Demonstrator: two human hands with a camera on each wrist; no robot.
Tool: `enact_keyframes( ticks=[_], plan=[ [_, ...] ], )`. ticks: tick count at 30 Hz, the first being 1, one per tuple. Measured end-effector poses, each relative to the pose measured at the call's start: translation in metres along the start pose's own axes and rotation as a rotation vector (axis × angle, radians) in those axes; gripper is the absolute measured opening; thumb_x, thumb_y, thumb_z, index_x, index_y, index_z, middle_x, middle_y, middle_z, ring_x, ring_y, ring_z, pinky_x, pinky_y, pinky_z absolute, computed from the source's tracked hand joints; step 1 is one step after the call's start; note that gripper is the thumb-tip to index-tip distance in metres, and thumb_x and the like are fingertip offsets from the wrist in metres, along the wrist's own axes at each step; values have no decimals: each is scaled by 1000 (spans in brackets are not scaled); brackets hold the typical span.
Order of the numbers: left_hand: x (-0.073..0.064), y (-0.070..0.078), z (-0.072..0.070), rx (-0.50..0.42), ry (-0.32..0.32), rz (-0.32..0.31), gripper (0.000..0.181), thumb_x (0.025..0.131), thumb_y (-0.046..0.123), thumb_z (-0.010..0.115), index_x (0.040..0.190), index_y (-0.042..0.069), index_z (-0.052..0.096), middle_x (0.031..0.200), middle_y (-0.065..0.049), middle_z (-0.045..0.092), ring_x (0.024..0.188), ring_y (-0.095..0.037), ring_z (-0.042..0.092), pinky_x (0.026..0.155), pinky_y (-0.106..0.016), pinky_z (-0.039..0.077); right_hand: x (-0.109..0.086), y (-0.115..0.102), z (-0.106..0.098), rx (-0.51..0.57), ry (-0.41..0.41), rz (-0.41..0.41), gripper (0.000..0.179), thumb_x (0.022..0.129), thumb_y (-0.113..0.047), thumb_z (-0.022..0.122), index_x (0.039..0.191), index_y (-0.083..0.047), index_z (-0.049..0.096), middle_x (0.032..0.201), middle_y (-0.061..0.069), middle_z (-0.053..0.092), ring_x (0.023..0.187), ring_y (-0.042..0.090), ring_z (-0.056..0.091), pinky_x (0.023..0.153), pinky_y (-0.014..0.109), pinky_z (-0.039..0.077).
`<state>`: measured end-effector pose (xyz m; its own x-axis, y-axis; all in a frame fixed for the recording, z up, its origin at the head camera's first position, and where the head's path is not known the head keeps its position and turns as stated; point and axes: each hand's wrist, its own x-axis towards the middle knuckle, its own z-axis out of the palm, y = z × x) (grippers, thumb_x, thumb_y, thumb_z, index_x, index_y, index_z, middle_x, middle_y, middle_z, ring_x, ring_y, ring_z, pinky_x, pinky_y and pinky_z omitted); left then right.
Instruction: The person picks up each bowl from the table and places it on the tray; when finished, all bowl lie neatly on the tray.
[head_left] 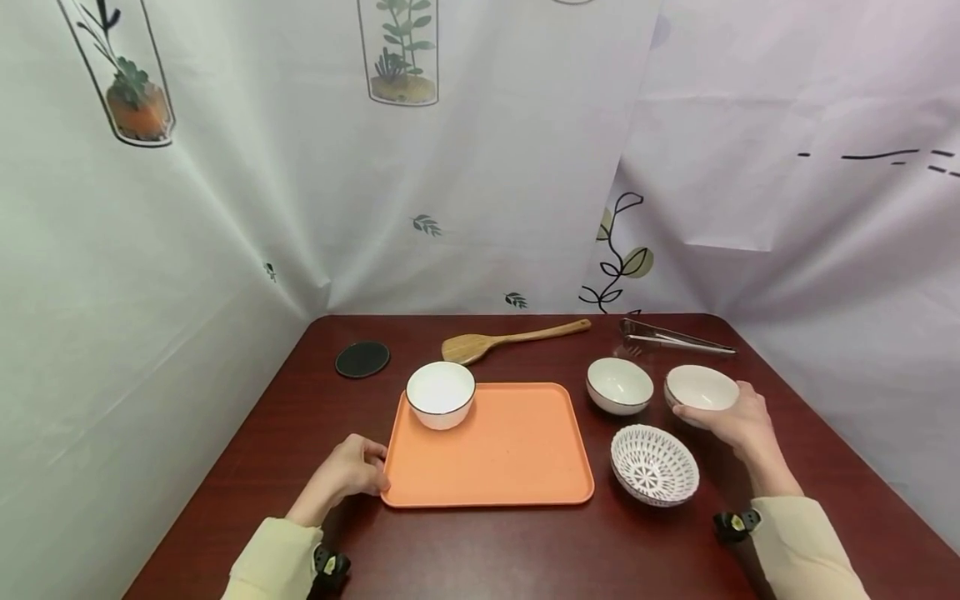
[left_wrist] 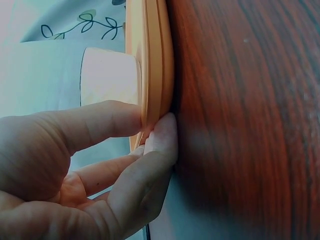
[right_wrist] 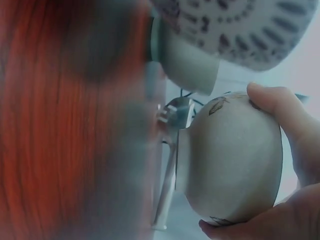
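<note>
At the left edge of the orange tray (head_left: 517,450), my left hand (head_left: 354,468) pinches the rim between thumb and fingers. In the left wrist view, fingers (left_wrist: 165,135) of that hand reach under the rim. A white bowl with a dark rim (head_left: 441,398) stands upright on the tray's back left corner. My right hand (head_left: 738,417) grips another white bowl (right_wrist: 235,160) by its sides, thumb on the near left. In the right wrist view this bowl, with small leaf prints, appears raised off the table. Close by are a plain white bowl (head_left: 619,387) and a patterned bowl (head_left: 654,467).
Behind the tray lies a wooden spatula (head_left: 517,337), with a dark round coaster (head_left: 362,359) to its left. Metal tongs (head_left: 675,337) and a fork (head_left: 628,350) lie at the back right of the dark red table (head_left: 465,550). Printed cloth walls surround the table's back and sides.
</note>
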<state>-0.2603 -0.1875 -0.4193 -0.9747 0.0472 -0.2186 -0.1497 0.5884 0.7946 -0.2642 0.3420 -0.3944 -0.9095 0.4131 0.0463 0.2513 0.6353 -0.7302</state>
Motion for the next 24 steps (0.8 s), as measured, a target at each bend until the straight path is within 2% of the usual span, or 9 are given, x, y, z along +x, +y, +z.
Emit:
enact_keyframes(
  ticks=[7, 16, 24],
  plan=[
    [1, 1, -1, -3, -1, 4, 37, 62, -14, 69, 99, -10, 65, 71, -11, 59, 56, -17, 58, 55, -32, 54, -6, -6, 0, 19, -44, -18, 122, 70, -37, 86, 149, 13, 8, 140, 43, 21, 118, 51, 36, 93, 57, 42],
    [0, 0, 0, -9, -4, -5, 38, 63, -14, 69, 101, -11, 66, 73, -11, 59, 57, -17, 59, 56, -32, 55, -15, -19, -1, 3, -52, -74, 123, 70, -40, 86, 150, 11, 8, 141, 42, 22, 119, 51, 35, 92, 58, 41],
    [-2, -1, 0, -14, -2, 18, 39, 63, -14, 69, 102, -12, 65, 72, -11, 58, 56, -16, 58, 55, -32, 55, -24, -33, 4, 21, -30, -121, 121, 69, -36, 87, 149, 11, 11, 139, 41, 24, 117, 50, 37, 91, 58, 42]
  ],
)
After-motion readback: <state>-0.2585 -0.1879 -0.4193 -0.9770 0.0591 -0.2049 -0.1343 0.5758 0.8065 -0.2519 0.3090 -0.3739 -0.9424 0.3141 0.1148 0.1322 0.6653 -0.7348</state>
